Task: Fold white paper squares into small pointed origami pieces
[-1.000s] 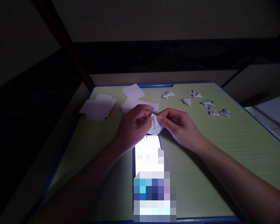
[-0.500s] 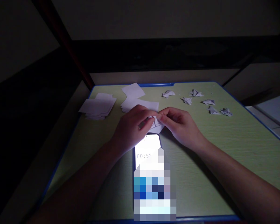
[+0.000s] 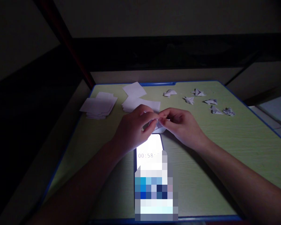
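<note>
Between my two hands is a partly folded piece of white paper, mostly hidden by the fingers. My left hand pinches it from the left with thumb and fingers. From the right, my right hand grips it with the thumb on the near side, the fingertips of both hands nearly meeting. Just below the hands lies a lit phone showing a timer, its lower part blurred out. Behind my left hand sits a stack of white paper sheets.
Another stack of white paper lies at the table's left side. Several small folded paper figures are scattered at the back right. The light green table has a blue edge. A dark wall stands behind it.
Both hands keep hold of the paper, and the fingertips have shifted slightly on it. Less of its folded face shows now. The whole view has moved a little.
</note>
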Demonstrator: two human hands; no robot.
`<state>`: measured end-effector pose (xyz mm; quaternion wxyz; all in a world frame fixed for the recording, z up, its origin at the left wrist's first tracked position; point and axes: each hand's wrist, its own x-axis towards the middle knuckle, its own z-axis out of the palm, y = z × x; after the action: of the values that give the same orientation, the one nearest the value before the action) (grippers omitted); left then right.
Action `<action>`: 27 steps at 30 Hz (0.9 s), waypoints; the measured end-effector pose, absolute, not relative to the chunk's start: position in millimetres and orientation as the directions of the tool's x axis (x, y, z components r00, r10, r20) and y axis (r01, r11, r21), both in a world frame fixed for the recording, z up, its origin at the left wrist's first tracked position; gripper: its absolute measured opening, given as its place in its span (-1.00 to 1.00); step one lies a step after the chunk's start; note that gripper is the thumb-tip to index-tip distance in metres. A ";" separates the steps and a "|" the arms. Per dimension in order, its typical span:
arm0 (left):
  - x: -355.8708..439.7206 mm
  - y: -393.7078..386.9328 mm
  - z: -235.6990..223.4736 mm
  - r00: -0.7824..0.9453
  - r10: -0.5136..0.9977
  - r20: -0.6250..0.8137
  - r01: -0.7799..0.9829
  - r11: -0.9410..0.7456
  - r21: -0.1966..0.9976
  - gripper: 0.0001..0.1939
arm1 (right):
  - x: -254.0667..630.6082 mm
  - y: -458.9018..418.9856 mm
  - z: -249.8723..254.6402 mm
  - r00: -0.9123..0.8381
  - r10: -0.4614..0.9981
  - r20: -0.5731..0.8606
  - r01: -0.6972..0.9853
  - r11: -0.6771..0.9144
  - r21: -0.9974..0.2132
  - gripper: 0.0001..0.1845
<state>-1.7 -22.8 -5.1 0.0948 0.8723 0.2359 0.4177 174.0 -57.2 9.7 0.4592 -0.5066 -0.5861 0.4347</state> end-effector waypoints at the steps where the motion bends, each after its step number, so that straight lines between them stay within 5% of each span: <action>1: -1.4 -22.7 -5.3 0.534 0.492 0.688 0.323 -0.871 0.371 -0.88 | 174.3 -57.0 9.4 -0.064 0.993 0.098 0.190 0.109 -0.976 -0.88; 8: 1.5 -21.6 -2.8 0.500 0.503 0.705 0.299 -0.864 0.404 -0.93 | 174.4 -57.4 8.4 -0.042 0.995 0.090 0.153 0.095 -0.984 -0.83; 16: 8.2 -26.3 1.8 0.382 0.703 0.600 0.275 -0.706 0.652 -0.94 | 171.7 -60.7 10.2 -0.057 0.992 0.116 0.165 0.124 -0.978 -0.80; 27: 10.9 -25.8 -1.8 0.311 0.814 0.491 0.296 -0.573 0.764 -0.92 | 170.8 -62.3 10.7 -0.071 0.994 0.082 0.185 0.094 -0.978 -0.79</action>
<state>10.9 -25.8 -1.8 0.2821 0.7587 0.3657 0.4593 170.8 -62.3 10.7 0.4563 -0.5065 -0.5820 0.4434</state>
